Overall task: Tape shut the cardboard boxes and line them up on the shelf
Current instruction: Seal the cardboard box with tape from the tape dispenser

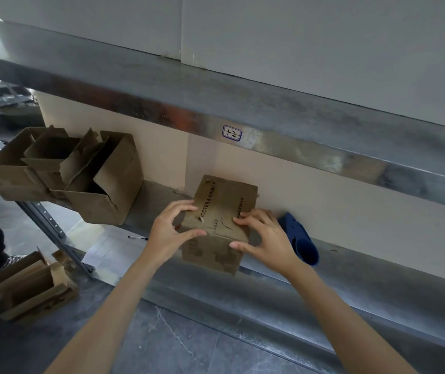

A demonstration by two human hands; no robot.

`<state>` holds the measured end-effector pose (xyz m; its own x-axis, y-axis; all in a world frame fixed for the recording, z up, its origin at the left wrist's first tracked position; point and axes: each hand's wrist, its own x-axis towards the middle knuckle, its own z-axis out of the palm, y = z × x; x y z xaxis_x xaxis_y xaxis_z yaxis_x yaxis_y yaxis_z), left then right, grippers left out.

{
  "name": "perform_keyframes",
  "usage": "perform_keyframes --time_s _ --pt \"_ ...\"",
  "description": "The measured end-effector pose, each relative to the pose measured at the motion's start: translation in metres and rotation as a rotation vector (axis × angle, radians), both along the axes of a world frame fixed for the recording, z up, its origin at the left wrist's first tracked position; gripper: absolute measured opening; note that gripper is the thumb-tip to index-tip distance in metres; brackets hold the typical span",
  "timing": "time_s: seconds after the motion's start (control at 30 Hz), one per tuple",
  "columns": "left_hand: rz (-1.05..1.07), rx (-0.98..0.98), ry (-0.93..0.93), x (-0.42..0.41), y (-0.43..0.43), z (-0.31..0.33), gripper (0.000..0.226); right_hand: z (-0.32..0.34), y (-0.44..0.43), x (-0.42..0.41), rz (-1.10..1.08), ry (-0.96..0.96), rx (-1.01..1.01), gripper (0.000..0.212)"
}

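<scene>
1. I am watching the cardboard box (220, 222) sitting at the shelf (350, 268) front edge, its long axis running near to far; flaps closed, no tape visible.
2. The left hand (171, 233) and right hand (263, 236) are gripping its near top corners, fingers spread; both equally near.
3. The blue tape dispenser (300, 238), I judge, is lying just right of the right hand; open boxes (65, 171) are waiting far left.

Dim, flat indoor light overall. Blown-out white glare in the corner far up-left of the grey metal shelf beam (242, 109); daylight comes from there. Beam's worn face shows patchy sheen. Soft shadow under the beam on the beige wall. Wide-angle bends the beam; below-left of it, edges smear, detail soft and compressed throughout.
</scene>
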<state>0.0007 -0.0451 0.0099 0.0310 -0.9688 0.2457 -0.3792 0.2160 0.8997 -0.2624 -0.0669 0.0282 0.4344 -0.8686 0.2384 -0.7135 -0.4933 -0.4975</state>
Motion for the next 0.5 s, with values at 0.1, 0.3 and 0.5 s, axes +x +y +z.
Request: perform_keyframes --time_s 0.1,0.3,0.5 --pt "0.042 0.036 0.06 0.014 -0.001 0.0 0.051 0.004 -0.001 0.003 0.094 0.014 0.062 0.069" --pt "0.152 0.021 0.023 0.024 -0.001 0.001 0.042 0.003 -0.003 0.014 0.162 0.058 0.022 0.056" --pt "0.208 0.04 0.045 0.002 0.004 -0.001 0.053 0.0 -0.002 0.025 0.078 0.136 -0.133 0.056"
